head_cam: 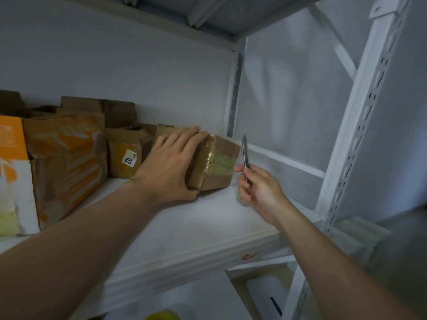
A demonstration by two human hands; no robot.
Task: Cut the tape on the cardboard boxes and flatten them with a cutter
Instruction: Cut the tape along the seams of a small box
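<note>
A small brown cardboard box [219,163] sealed with shiny clear tape sits on the white shelf [184,227]. My left hand [169,166] grips its left side, fingers over the top and thumb under the front corner. Just right of the box, my right hand [258,188] holds a thin metal cutter [245,154] upright, its tip pointing up. The blade is a short way from the box's taped end and does not touch it.
More cardboard boxes stand along the shelf's left: an orange-printed one [67,162], a small one with a sticker [124,155], and a white-and-orange one [11,176] at the edge. A slotted white upright [346,146] rises at right. A white object [268,294] and a yellow item [161,316] sit on the lower level.
</note>
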